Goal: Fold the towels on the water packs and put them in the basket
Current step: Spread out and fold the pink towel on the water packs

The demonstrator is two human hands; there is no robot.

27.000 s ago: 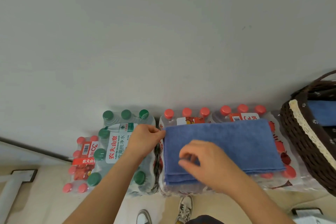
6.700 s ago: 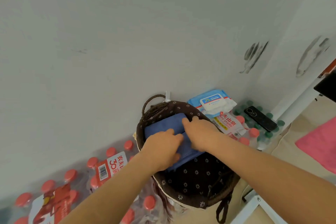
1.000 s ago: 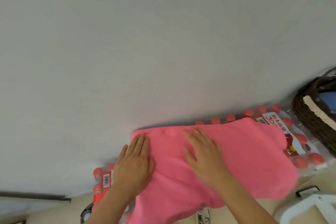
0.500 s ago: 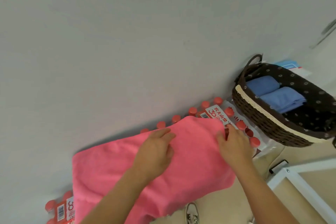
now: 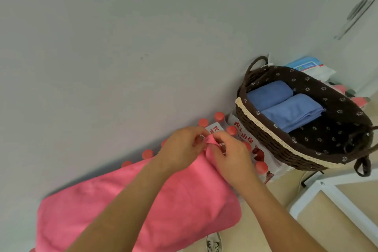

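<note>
A pink towel [image 5: 163, 206] lies spread over the water packs [image 5: 243, 139] along the wall, hiding most of their red caps. My left hand [image 5: 182, 145] and my right hand [image 5: 231, 157] meet at the towel's far right corner, and both pinch that bunched corner between fingers and thumb. To the right stands a dark brown wicker basket [image 5: 266, 135] with a flowered lining. Two folded blue towels [image 5: 286, 106] lie side by side in its left half.
The grey wall runs close behind the packs and basket. A blue and white wipes packet [image 5: 311, 67] lies behind the basket. A white frame [image 5: 331, 202] stands on the beige floor at the lower right. A shoe [image 5: 212, 243] shows below the towel.
Both hands left the flat towel surface and came together at its far right corner, which they now pinch. The view swung right, bringing the basket into fuller sight.
</note>
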